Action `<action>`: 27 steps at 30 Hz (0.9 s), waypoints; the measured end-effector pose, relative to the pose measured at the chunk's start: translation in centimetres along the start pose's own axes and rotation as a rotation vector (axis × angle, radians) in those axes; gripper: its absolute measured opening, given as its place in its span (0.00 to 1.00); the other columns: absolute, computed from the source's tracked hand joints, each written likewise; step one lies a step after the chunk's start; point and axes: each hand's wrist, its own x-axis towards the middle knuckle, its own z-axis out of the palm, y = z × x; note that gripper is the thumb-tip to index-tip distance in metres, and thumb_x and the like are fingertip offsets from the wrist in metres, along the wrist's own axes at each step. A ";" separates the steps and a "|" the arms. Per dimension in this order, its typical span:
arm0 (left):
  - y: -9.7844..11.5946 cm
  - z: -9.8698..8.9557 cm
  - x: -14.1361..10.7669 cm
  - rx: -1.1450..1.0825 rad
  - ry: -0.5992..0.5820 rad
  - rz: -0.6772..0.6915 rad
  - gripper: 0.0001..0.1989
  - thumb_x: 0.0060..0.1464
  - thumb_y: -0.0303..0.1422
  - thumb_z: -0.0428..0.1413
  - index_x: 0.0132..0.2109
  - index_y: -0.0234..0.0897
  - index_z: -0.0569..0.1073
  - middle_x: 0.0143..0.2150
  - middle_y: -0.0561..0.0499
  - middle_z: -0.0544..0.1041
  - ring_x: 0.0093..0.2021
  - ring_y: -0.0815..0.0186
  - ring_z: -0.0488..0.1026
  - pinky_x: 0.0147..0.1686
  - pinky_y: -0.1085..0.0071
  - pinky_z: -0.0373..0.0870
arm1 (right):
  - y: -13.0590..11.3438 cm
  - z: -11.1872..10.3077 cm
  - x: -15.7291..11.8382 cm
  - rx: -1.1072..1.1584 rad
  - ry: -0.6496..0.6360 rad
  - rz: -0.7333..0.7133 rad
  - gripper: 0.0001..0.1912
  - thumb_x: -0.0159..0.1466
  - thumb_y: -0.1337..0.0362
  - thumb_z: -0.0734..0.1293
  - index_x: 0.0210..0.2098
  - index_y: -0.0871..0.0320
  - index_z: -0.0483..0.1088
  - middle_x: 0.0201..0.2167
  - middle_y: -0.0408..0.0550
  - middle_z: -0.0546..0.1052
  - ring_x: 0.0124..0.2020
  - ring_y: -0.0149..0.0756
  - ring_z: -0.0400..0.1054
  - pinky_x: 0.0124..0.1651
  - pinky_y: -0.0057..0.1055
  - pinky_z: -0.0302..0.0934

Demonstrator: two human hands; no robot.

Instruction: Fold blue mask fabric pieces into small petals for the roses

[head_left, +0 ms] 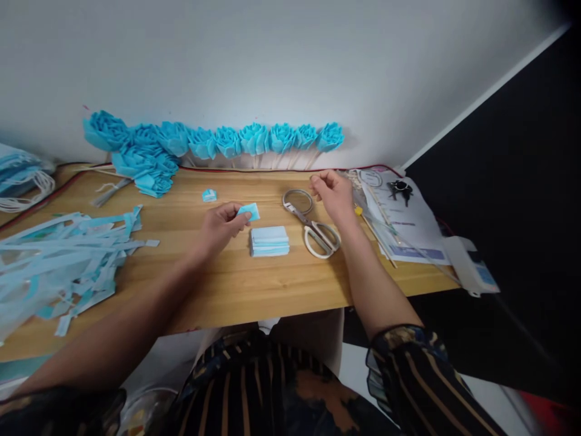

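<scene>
My left hand [221,226] pinches a small light-blue folded piece of mask-like fabric [249,212] between thumb and fingers, just above the wooden table. Beside it lies a neat stack of folded blue-and-white pieces [269,241]. A small folded blue bit [209,195] rests farther back. My right hand [333,192] is raised near the scissors [311,223], its thumb and fingertips pressed together; whatever they may hold is too small to make out. The scissors lie on the table with their large loop handles towards me and are not held.
Several blue fabric flowers on sticks [254,139] lean against the wall. Cut blue-and-white strips [68,260] are heaped at left, near a bundle with white cords [27,175]. At right are a printed sheet [408,224], keys [400,190], thin sticks [376,236] and a white glue gun [467,266].
</scene>
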 end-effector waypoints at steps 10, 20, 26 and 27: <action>0.2 0.0 0.0 -0.012 0.011 0.016 0.11 0.50 0.39 0.61 0.28 0.35 0.72 0.21 0.55 0.70 0.20 0.75 0.61 0.21 0.76 0.56 | -0.8 -0.3 -1.3 -0.677 -0.360 -0.093 0.05 0.61 0.66 0.68 0.33 0.57 0.78 0.26 0.45 0.78 0.28 0.36 0.70 0.32 0.31 0.53; 0.4 0.2 -0.2 -0.020 0.020 -0.013 0.11 0.49 0.38 0.60 0.27 0.35 0.71 0.21 0.55 0.69 0.20 0.74 0.59 0.22 0.75 0.55 | -0.8 2.2 -5.6 -1.025 -0.288 -0.232 0.09 0.67 0.68 0.63 0.42 0.60 0.75 0.43 0.57 0.80 0.43 0.45 0.72 0.40 0.35 0.59; 0.0 0.0 0.0 0.000 0.025 -0.014 0.13 0.48 0.41 0.60 0.28 0.35 0.72 0.22 0.54 0.70 0.21 0.74 0.59 0.22 0.74 0.54 | 0.2 2.6 -5.7 -0.998 -0.226 -0.267 0.09 0.66 0.72 0.62 0.40 0.59 0.75 0.40 0.56 0.79 0.42 0.45 0.71 0.39 0.35 0.57; 0.0 0.0 0.1 0.002 0.024 -0.014 0.13 0.48 0.41 0.60 0.28 0.35 0.72 0.22 0.54 0.71 0.21 0.74 0.59 0.22 0.74 0.54 | 0.3 2.6 -5.7 -0.994 -0.221 -0.273 0.09 0.66 0.71 0.62 0.39 0.59 0.74 0.40 0.56 0.79 0.42 0.45 0.71 0.39 0.35 0.57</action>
